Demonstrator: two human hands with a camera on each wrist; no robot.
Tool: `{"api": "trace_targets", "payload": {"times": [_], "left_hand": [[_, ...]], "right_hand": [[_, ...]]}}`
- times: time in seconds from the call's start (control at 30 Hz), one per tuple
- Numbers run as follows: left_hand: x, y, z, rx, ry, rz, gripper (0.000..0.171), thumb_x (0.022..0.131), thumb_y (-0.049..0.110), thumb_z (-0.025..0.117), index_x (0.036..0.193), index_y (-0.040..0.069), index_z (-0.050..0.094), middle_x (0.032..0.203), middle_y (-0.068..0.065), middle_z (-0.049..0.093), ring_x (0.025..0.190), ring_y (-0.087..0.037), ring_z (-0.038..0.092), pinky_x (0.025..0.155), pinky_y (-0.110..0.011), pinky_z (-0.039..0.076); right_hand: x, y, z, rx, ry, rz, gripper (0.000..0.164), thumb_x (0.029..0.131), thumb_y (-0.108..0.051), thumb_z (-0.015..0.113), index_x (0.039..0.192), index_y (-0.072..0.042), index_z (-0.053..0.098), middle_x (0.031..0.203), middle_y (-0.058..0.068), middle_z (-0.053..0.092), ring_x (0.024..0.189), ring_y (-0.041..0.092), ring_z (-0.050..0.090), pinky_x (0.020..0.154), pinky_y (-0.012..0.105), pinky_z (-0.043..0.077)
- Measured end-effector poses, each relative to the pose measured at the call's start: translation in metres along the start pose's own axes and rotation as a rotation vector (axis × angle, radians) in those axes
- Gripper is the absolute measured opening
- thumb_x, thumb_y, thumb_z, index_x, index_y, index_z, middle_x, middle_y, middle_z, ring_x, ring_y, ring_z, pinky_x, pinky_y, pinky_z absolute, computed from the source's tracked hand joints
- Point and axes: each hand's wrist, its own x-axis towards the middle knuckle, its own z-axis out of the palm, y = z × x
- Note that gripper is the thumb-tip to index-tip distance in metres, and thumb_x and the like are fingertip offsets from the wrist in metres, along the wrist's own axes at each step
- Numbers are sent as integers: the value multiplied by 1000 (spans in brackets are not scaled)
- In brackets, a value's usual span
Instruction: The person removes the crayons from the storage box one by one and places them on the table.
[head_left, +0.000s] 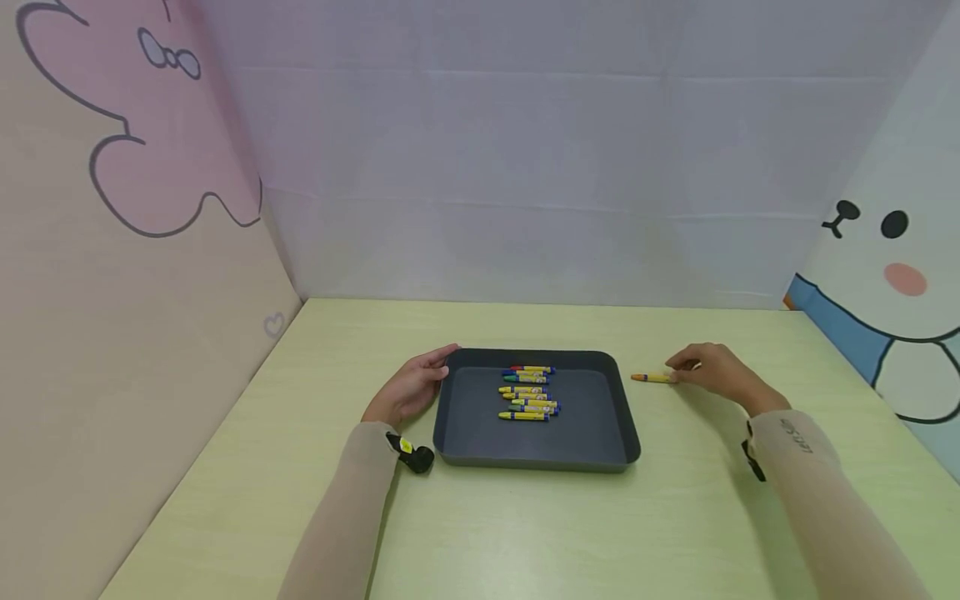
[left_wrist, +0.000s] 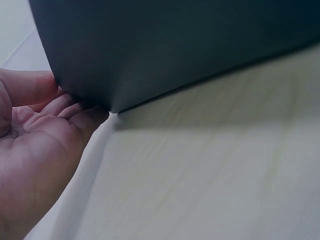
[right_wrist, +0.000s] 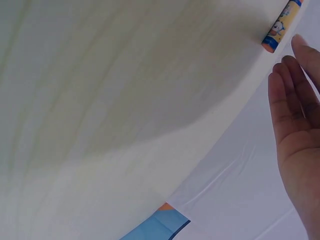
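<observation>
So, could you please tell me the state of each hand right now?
Left hand: open, touching the left side of the tray.
Right hand: open, beside the orange crayon, not gripping it.

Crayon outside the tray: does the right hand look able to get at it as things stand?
Probably yes: the right hand is right by one end of the crayon, with nothing visible in the way. The tray lies beyond the other end.

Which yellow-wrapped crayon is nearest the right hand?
The orange-tipped crayon beside the right hand: it alone lies on the pale yellow table, while the other crayons lie inside the grey rectangular tray.
</observation>
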Motion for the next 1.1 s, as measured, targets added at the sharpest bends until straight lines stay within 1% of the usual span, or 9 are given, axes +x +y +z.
{"api": "trace_targets", "payload": {"times": [0.13,0.23,0.43,0.67,0.73,0.9,1.1], "left_hand": [[0,0,0,-2,-8,8,54,99,-8,33,151,1,26,163,-9,6,148,-21,8,120,-39,15],[0,0,1,-12,-6,7,54,99,-9,33,151,1,26,163,-9,4,149,-21,5,120,-39,13],[0,1,1,-30,-9,-2,54,99,-8,33,151,2,26,163,-8,3,149,-22,7,120,-41,15],[-1,1,0,-35,-21,-7,54,99,-8,33,152,3,25,163,-7,2,149,-21,7,120,-42,15],[-1,1,0,-40,-21,-6,54,99,-8,33,152,2,25,163,-8,2,149,-21,7,120,-42,14],[0,0,0,-44,-17,-2,54,99,-9,33,151,1,25,163,-8,1,149,-22,2,120,-40,13],[0,0,0,-46,-9,-2,53,99,-9,34,151,1,27,163,-7,1,149,-19,-1,121,-38,12]], "right_hand": [[1,-6,-2,-5,11,-17,30,90,-10,66,114,8,66,103,21,67,93,33,63,78,41,54],[2,-11,-4,-9,18,-39,30,90,-10,66,114,8,65,105,22,67,94,33,63,79,42,55],[4,-22,-8,10,19,-69,32,92,-14,64,117,7,64,109,22,66,97,34,62,83,42,54],[7,-34,-9,56,-11,-90,35,94,-17,62,121,6,62,115,21,64,104,36,59,92,42,50],[10,-36,-9,65,-22,-88,36,94,-19,62,121,4,62,114,20,65,104,35,60,91,41,50],[17,-47,-9,70,-47,-81,37,93,-25,64,120,0,65,111,15,69,103,33,62,84,43,52],[27,-59,-6,117,-80,-81,36,92,-26,65,120,-3,67,113,16,69,103,28,63,86,42,52]]}}
